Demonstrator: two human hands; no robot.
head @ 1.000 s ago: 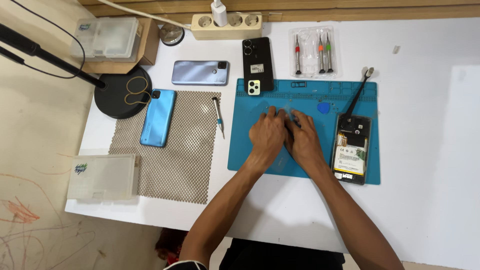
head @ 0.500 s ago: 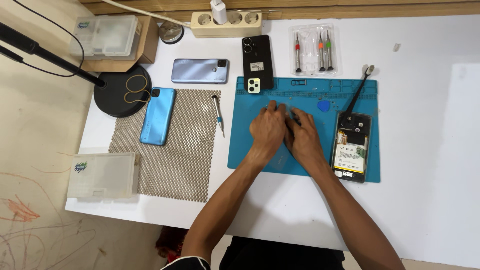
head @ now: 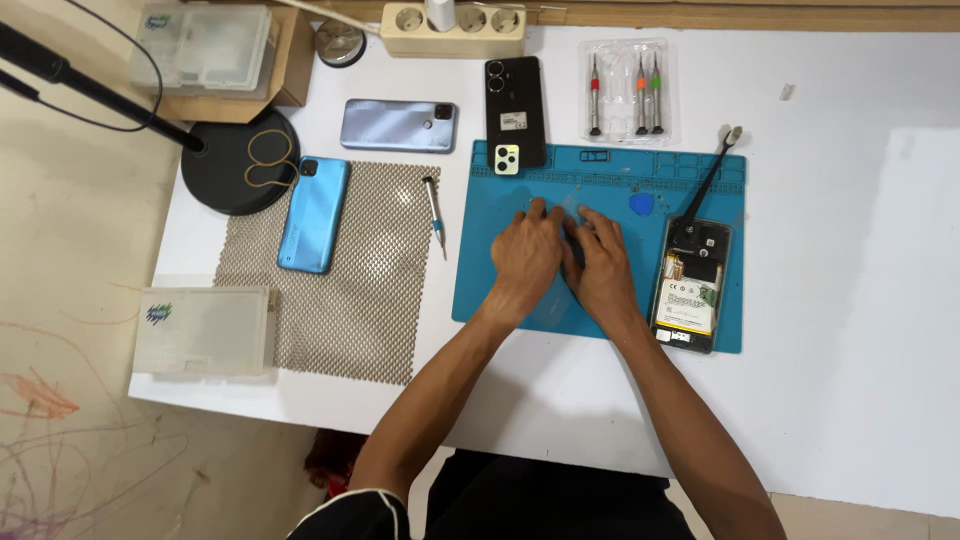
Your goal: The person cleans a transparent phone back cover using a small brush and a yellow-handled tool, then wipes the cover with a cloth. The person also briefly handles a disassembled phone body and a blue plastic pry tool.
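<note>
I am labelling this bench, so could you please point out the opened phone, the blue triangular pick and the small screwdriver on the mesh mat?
Opened black phone with exposed battery (head: 692, 285): head view, on its battery.
Blue triangular plastic pick (head: 641, 204): head view, its middle.
Small blue-handled screwdriver (head: 435, 214): head view, mid-shaft.

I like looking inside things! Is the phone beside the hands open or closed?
Open: the phone lies on the blue mat with its back off, insides showing.

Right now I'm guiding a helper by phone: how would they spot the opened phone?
Find the blue work mat on the white table. At its right edge, beside the right hand, lies the opened phone. Unlike the three closed phones further left, its back is off, baring battery and circuitry.
</note>
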